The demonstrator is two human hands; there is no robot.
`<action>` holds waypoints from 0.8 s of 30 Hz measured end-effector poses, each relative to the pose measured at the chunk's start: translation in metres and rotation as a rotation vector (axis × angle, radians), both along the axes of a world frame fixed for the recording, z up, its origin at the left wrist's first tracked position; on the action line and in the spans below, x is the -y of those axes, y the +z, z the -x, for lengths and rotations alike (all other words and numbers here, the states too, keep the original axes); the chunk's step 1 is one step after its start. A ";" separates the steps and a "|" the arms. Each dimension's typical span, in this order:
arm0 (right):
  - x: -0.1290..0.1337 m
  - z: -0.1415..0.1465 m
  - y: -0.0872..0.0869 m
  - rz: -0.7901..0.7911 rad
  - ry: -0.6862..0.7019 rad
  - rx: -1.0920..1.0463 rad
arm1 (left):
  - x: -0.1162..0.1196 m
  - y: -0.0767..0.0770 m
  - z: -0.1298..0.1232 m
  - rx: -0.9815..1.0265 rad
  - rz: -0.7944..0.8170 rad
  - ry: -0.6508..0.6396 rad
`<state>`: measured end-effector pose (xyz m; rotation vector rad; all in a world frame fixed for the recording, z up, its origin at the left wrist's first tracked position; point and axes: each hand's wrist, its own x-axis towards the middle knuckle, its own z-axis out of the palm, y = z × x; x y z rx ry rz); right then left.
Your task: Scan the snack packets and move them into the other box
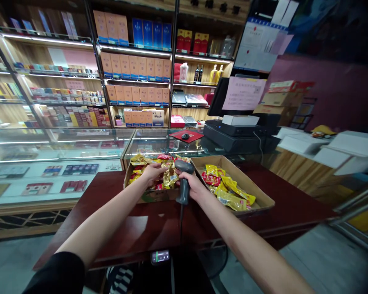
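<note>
My right hand (192, 184) is wrapped round the grip of a dark grey barcode scanner (184, 166), its cable hanging down over the table front. Beside it, over the left cardboard box, my left hand (153, 173) pinches a gold snack packet (169, 176) close to the scanner's head. Under both hands, the left box (150, 197) is filled with yellow, gold and red packets. To the right, a second cardboard box (262, 195) holds several yellow packets (233, 200) and red packets (211, 179).
Both boxes stand on a dark red table (116, 220). Behind it runs a glass display counter (79, 153) with a black mouse (185, 136) and a cash register (236, 132). A lit phone (160, 256) is at the table's front edge. Stocked shelves (135, 81) line the wall.
</note>
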<state>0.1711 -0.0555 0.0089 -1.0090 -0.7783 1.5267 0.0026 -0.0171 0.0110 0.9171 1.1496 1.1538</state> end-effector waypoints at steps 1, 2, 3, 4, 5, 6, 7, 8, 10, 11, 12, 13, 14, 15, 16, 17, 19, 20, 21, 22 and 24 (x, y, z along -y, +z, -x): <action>0.003 0.000 0.000 -0.030 -0.005 -0.003 | 0.002 0.001 -0.002 0.024 0.007 -0.008; 0.006 -0.001 0.001 -0.057 -0.005 0.000 | 0.003 0.003 -0.004 0.053 0.012 -0.028; 0.009 -0.002 0.001 -0.083 0.002 0.007 | 0.004 0.003 -0.005 0.077 0.016 -0.053; 0.012 -0.003 0.001 -0.107 0.014 0.016 | 0.004 0.003 -0.006 0.093 0.016 -0.071; 0.015 -0.004 0.001 -0.126 0.024 0.031 | 0.003 0.003 -0.006 0.098 0.012 -0.080; 0.018 -0.005 0.000 -0.140 0.032 0.054 | 0.003 0.001 -0.005 0.092 0.008 -0.081; 0.022 -0.006 0.000 -0.151 0.030 0.084 | 0.002 0.000 -0.005 0.078 0.004 -0.081; 0.026 -0.007 0.000 -0.152 0.021 0.118 | 0.001 -0.003 -0.004 0.059 0.001 -0.081; 0.038 -0.007 -0.001 -0.124 0.014 0.181 | -0.001 -0.008 -0.003 0.012 0.001 -0.072; 0.044 -0.006 -0.002 -0.101 0.026 0.204 | -0.002 -0.012 -0.004 -0.009 0.005 -0.060; 0.051 -0.004 -0.003 -0.079 0.048 0.220 | -0.002 -0.015 -0.005 -0.026 0.008 -0.043; 0.059 -0.003 -0.004 -0.057 0.076 0.230 | -0.002 -0.019 -0.006 -0.035 0.009 -0.023; 0.067 -0.001 -0.006 -0.036 0.105 0.237 | -0.002 -0.022 -0.008 -0.034 0.004 -0.001; 0.074 0.001 -0.008 -0.019 0.126 0.243 | -0.002 -0.025 -0.010 -0.024 -0.010 0.016; 0.081 0.003 -0.011 -0.002 0.140 0.245 | -0.001 -0.028 -0.011 -0.008 -0.037 0.024; 0.087 0.005 -0.014 0.013 0.152 0.241 | 0.000 -0.030 -0.012 0.013 -0.071 0.023; 0.096 0.009 -0.020 0.042 0.182 0.225 | 0.002 -0.035 -0.014 0.066 -0.135 0.010; 0.100 0.010 -0.022 0.051 0.195 0.214 | 0.002 -0.037 -0.013 0.096 -0.157 0.003; 0.103 0.011 -0.024 0.054 0.204 0.204 | 0.003 -0.038 -0.012 0.124 -0.172 0.001; 0.106 0.013 -0.024 0.050 0.210 0.196 | 0.002 -0.040 -0.011 0.148 -0.180 0.001; 0.109 0.015 -0.023 0.034 0.212 0.184 | 0.001 -0.044 -0.008 0.175 -0.197 -0.003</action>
